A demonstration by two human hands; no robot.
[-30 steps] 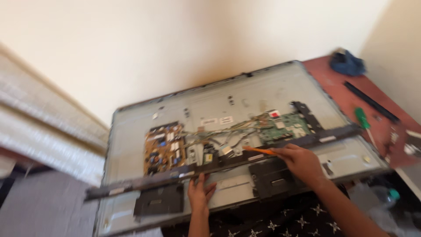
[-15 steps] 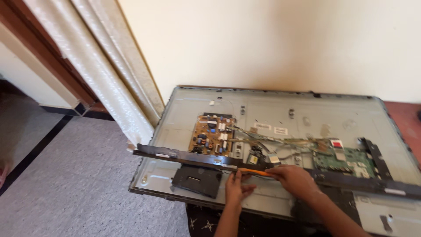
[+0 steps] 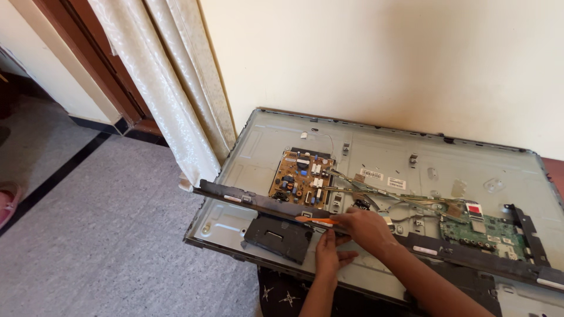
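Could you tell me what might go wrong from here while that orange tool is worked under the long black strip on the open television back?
The orange tool in the right hand could slip toward the brown power board and nick its components. The left hand sits right beneath the tool, so a slip could jab it. The long black strip juts past the metal back panel unsupported and might bend or snap.

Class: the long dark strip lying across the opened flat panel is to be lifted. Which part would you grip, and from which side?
Probably grip the dark strip on its free left stretch, from the panel's near edge. It is long and thin, lying slanted across the metal back panel; the left hand and right hand crowd its middle.
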